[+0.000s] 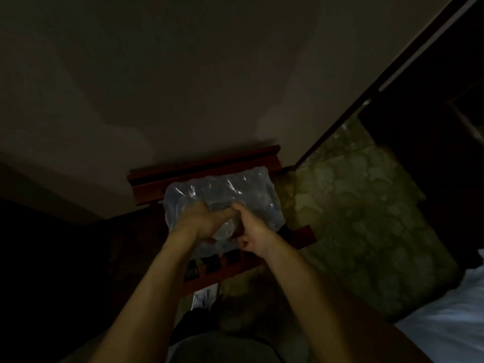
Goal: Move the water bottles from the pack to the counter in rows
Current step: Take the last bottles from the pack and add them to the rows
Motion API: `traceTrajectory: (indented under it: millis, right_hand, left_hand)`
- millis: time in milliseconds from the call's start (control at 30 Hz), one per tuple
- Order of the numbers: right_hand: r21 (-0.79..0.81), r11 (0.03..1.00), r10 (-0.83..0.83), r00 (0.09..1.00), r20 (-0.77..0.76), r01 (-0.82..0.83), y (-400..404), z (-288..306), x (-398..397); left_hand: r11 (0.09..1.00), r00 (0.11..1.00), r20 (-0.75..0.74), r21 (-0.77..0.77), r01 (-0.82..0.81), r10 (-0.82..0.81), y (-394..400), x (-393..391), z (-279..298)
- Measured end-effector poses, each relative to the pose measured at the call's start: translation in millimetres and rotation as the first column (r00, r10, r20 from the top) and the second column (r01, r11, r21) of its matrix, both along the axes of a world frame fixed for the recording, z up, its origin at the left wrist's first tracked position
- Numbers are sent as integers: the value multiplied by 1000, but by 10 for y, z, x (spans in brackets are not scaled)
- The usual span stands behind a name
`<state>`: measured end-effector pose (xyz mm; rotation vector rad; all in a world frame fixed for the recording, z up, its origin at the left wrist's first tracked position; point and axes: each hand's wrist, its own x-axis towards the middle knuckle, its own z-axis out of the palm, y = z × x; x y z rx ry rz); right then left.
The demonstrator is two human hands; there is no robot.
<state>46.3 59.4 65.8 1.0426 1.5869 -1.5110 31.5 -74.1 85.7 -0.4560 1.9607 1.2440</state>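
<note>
Both hands at frame centre, on the near edge of the pack. Left hand point(203, 221) clenched on the plastic wrap, fingers curled into it. Right hand point(250, 231) grasping the same wrap just beside it, fingers hooked over the top, thumb low. Between them a rounded clear shape, probably one water bottle point(224, 229), partly hidden by both hands.

Pack point(222, 203): clear shrink-wrap, still mostly closed, bottle tops bulging under the film; too dim and glossy to count them. It sits on a reddish wooden slatted rack point(204, 169), not a tabletop.

Room is very dark. Pale wall fills the upper frame. Patterned green floor point(366, 218) to the right. White bedding point(450, 323) at lower right corner. Dark door frame runs diagonally at upper right.
</note>
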Motion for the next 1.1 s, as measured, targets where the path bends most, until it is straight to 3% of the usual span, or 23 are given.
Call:
traceTrajectory:
  millis: [233,467,633,700,900,1100]
  right_hand:
    - [-29,998,44,977,-207,-51,-174,449,163]
    - [14,994,101,874,-476,-108,-540,974,623]
    - [-192,962,44,807,-589,-193,-896,1342,843]
    - [-204,956,29,762,-647,-209,-1070,1524,890]
    - [-115,926,128,583,-802,-361,-1681,2061,1014]
    - [39,904,197,333,-922,-426,-2655,2404,1124]
  left_hand:
    - [993,968,-221,49,-111,120,-240,456,354]
    - [924,913,-274,319,-211,303,-613,1069,899]
    - [820,865,-291,535,-207,408,-1001,1356,1198]
    - [800,835,-319,560,-215,448,-1201,1438,1304]
    - [890,779,-497,427,-163,381,-1831,1641,1846]
    - [953,607,-738,183,-241,295,-2680,1934,2342]
